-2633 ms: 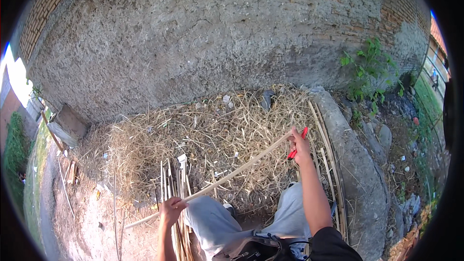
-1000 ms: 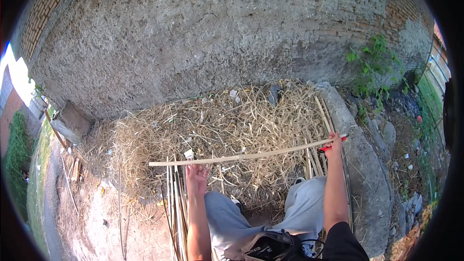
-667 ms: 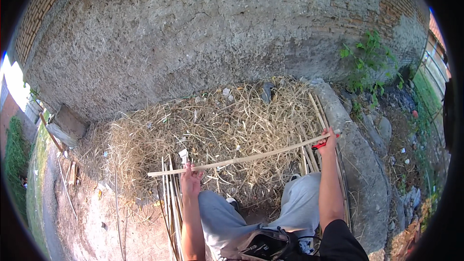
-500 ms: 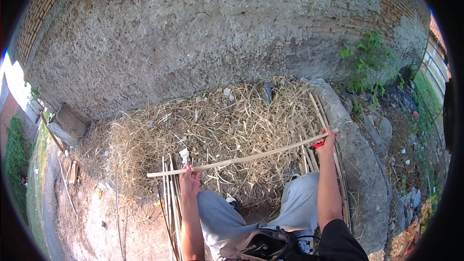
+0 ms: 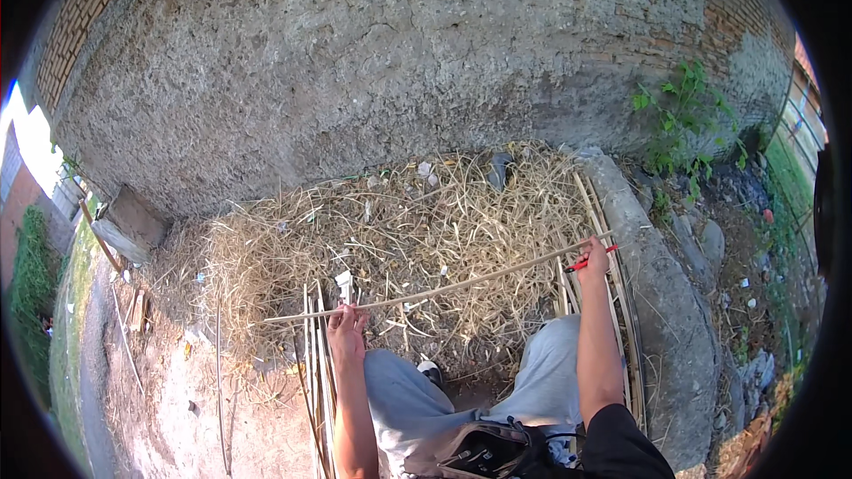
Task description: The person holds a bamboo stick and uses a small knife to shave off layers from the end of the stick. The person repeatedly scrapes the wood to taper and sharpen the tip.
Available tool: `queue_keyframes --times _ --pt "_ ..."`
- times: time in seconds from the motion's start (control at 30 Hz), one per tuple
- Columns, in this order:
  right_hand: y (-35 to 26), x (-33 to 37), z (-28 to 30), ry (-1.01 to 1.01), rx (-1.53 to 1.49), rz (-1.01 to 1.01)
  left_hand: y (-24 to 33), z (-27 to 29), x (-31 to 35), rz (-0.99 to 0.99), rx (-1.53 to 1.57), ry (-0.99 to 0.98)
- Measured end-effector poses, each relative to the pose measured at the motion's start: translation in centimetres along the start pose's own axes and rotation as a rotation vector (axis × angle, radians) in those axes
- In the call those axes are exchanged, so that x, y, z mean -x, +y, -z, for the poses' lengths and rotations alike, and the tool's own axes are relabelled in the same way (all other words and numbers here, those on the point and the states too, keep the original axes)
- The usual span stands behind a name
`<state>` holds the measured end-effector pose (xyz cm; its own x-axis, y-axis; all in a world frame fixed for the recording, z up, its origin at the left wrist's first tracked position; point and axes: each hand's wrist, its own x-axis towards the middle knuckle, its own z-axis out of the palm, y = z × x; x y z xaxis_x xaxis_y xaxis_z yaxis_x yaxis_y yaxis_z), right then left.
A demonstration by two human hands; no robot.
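A long, pale, slightly bowed bamboo strip point(image 5: 470, 283) stretches across the front of my body, above the shavings. My left hand point(image 5: 347, 333) pinches it near its left end, thumb and fingers pressed together. Close to the other end, my right hand point(image 5: 593, 263) is closed around it. That same hand also holds a small red tool point(image 5: 609, 249) with a dark tip; its kind is hard to make out. More cut strips point(image 5: 318, 364) lie beside my left forearm, and others point(image 5: 628, 328) beside my right arm.
A heap of dry shavings point(image 5: 293, 248) spreads at the foot of a rough grey wall point(image 5: 355, 62). Along the right runs a concrete ledge point(image 5: 670, 328). A leafy green plant point(image 5: 679, 115) grows at the back right. An open dark bag point(image 5: 488, 452) sits at my waist.
The strip has turned about its length and now shows a narrower side. Both hands keep their hold, with my right fingers shifted slightly left. The view has moved a little.
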<state>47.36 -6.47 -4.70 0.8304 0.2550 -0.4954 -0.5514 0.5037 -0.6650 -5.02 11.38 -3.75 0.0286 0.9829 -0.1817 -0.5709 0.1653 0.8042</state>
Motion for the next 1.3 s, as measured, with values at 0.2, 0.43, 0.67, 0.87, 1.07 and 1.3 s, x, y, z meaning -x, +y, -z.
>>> queue_keyframes --times 0.2,0.43,0.67,0.87,1.07,1.3 --pt "0.0 0.1 0.4 0.019 0.193 0.087 0.3 -0.1 0.2 0.083 0.008 0.055" --pt "-0.4 -0.6 1.1 0.044 0.222 0.080 -0.1 0.1 -0.1 0.083 0.032 0.035" --pt "-0.1 -0.4 1.1 0.084 0.268 0.091 0.0 -0.4 0.2 0.114 0.040 0.014" --pt "-0.3 -0.4 0.7 0.105 0.301 0.091 0.0 -0.1 0.1 0.110 0.029 -0.022" --pt "-0.3 0.2 0.4 0.092 0.304 0.093 0.3 -0.5 0.2 0.073 0.047 -0.058" --pt "-0.8 0.7 0.4 0.100 0.338 0.089 0.4 -0.1 0.5 0.117 0.041 -0.030"
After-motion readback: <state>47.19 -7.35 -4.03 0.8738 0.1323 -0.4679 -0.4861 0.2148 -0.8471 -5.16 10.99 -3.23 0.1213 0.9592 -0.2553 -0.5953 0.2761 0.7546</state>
